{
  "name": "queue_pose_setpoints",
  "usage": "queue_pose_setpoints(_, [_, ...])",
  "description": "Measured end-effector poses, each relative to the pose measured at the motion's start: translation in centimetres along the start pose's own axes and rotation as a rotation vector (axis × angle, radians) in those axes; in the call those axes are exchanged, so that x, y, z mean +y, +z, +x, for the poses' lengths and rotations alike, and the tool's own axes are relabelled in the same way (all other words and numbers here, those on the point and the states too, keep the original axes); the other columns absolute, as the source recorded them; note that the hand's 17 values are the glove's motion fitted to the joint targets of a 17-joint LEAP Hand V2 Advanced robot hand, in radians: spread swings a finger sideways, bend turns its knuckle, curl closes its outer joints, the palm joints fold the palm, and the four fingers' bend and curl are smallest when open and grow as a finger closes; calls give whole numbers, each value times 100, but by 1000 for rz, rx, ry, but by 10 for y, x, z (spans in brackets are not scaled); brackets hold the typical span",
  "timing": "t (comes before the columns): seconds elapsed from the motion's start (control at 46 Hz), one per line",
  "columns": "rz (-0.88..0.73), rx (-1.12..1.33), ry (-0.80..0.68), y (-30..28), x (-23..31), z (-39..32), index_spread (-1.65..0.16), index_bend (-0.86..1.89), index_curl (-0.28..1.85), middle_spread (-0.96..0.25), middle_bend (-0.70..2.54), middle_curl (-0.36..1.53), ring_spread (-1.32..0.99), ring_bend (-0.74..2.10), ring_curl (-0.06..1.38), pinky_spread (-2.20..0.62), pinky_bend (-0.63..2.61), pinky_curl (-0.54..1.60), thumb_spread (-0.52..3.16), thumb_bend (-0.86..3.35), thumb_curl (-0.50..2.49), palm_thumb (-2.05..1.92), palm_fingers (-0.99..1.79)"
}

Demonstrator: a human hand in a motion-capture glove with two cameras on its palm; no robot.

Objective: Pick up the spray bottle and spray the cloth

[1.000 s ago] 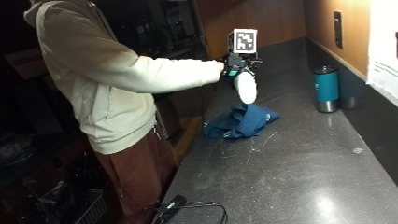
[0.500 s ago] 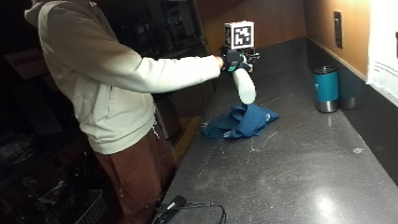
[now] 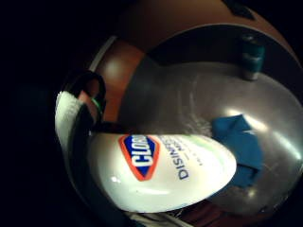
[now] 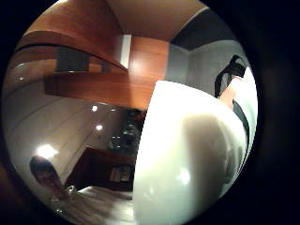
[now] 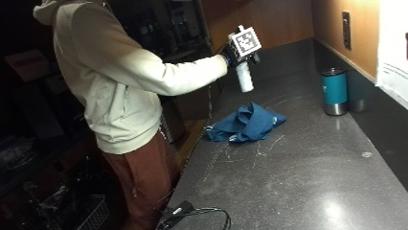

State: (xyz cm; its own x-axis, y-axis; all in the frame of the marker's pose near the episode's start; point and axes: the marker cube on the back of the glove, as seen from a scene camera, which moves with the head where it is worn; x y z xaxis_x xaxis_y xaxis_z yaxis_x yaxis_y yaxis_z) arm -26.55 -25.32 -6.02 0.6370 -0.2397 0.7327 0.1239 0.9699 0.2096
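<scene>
In the outside view my gloved right hand (image 5: 231, 53) grips the neck of a white spray bottle (image 5: 244, 79) and holds it in the air, its body hanging down. A crumpled blue cloth (image 5: 246, 124) lies on the dark counter (image 5: 306, 182), below the bottle and a little nearer the camera. The bottle's labelled side (image 3: 161, 172) fills much of the little finger side palm view, with the cloth (image 3: 239, 146) on the counter beyond it. Its white body (image 4: 187, 154) also fills much of the thumb side palm view. The nozzle is hidden.
A teal tumbler (image 5: 334, 91) stands by the back wall, right of the cloth, and shows again as the tumbler (image 3: 251, 59) in the palm view. A black cable and plug (image 5: 185, 211) lie at the counter's near corner. The person stands at the counter's left edge.
My hand has lifted the bottle higher and a little to the left. The bottle hangs more upright. The cloth and tumbler have not moved.
</scene>
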Motion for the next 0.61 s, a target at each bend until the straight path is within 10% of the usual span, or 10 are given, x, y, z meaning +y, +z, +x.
queue_pose_setpoints(0.304, [90, -266, 17, 103, 5, 23, -18, 41, 53, -12, 56, 50, -21, 52, 47, -29, 32, 40, -1, -3, 74, 102, 134])
queue_pose_setpoints(0.609, [-208, -225, 2, 178, 32, 66, -18, 38, 53, -12, 54, 49, -20, 49, 46, -29, 32, 40, 4, -3, 75, 102, 131])
